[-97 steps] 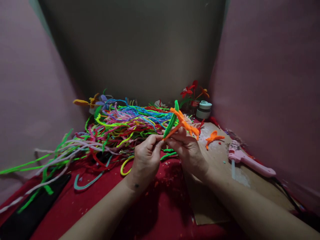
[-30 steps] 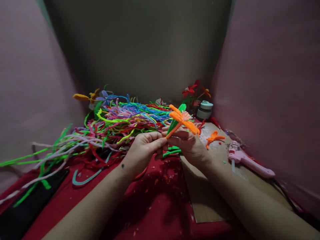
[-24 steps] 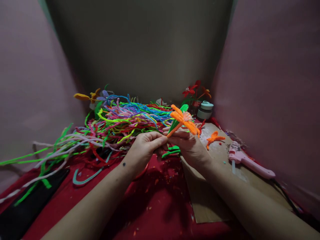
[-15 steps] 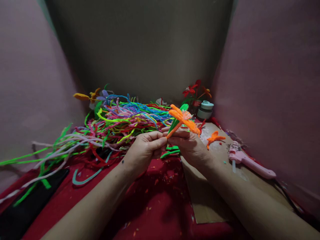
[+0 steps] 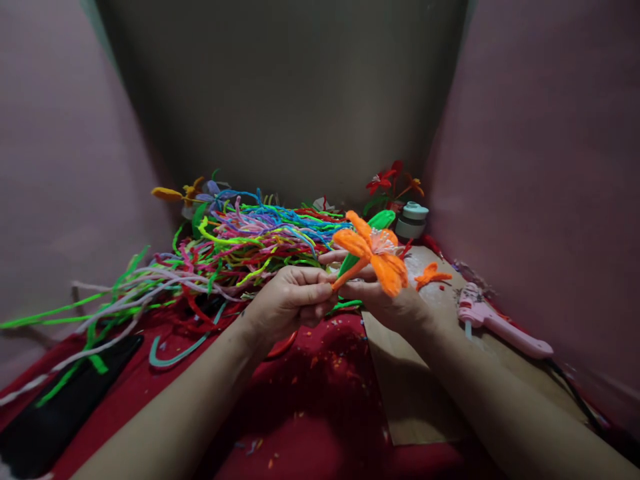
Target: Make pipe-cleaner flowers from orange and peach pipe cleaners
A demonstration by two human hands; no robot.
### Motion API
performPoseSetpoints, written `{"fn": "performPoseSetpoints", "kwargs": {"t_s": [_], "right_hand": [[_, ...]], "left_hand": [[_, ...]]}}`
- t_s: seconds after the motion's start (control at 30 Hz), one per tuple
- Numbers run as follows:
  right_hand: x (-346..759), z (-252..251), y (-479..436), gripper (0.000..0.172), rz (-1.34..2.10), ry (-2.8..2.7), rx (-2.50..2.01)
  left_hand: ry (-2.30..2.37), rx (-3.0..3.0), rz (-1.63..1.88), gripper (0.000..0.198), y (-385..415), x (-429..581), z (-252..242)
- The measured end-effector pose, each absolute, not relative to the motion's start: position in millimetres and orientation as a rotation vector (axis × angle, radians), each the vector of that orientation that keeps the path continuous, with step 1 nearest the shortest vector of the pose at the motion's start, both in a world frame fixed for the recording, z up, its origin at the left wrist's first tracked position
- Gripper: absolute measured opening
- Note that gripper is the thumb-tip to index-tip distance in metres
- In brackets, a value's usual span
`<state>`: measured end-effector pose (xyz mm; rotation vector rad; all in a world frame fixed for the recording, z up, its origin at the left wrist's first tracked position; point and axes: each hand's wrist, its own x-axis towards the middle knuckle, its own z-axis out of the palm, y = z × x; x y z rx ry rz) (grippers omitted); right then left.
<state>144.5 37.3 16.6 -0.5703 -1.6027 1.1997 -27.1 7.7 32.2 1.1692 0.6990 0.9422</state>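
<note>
An orange fuzzy pipe-cleaner flower (image 5: pixel 367 247) with pale stamens and a green leaf (image 5: pixel 381 220) is held over the table, its bloom tilted to the right. My left hand (image 5: pixel 303 293) pinches the lower end of its orange stem between thumb and fingers. Behind the stem and petals, my right hand (image 5: pixel 387 303) has its fingers stretched out and apart, close to the flower; the petals hide part of it. Whether the right fingers touch the stem I cannot tell.
A heap of coloured pipe cleaners (image 5: pixel 270 233) spreads at the back left. On the cardboard (image 5: pixel 415 407) at right lie an orange petal piece (image 5: pixel 431 275) and a pink glue gun (image 5: pixel 500 327). Behind stand a pale-lidded jar (image 5: pixel 413 220) and red flowers (image 5: pixel 381 180). A black item (image 5: pixel 65 407) lies left.
The orange flower has turned to face me more and shifted slightly right and down. My right fingers have loosened from the stem and straightened; the left hand keeps its pinch.
</note>
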Motion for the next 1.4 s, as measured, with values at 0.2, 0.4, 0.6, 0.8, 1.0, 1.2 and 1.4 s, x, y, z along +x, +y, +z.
{"fn": "performPoseSetpoints", "kwargs": {"t_s": [0.2,0.4,0.6,0.8,1.0,1.2,1.4], "right_hand": [[142,17,33,0.022,1.304,-1.583,-0.507],[130,9,32,0.013,1.321,-1.323,-0.461],[123,4,27,0.012,1.234,-1.234,-0.518],[123,9,19,0.012,1.182,-1.278,-0.604],[136,13,32,0.017,1.249,-1.400,-0.497],[142,15,37,0.018,1.190,-1.560,-0.505],[144,19,31,0.015,1.334,-1.580,-0.415]], "left_hand": [[0.674,1.097,0.818,0.024,10,-30,32],[1.023,1.482,1.114,0.022,3,-16,34],[1.377,2.611,1.484,0.020,3,-10,14],[1.325,2.534,1.437,0.022,1,-13,18],[0.983,1.690,1.215,0.028,-1,-12,32],[0.761,1.300,1.075,0.027,2,-18,34],[0.593,1.104,0.877,0.031,1,-19,30]]}}
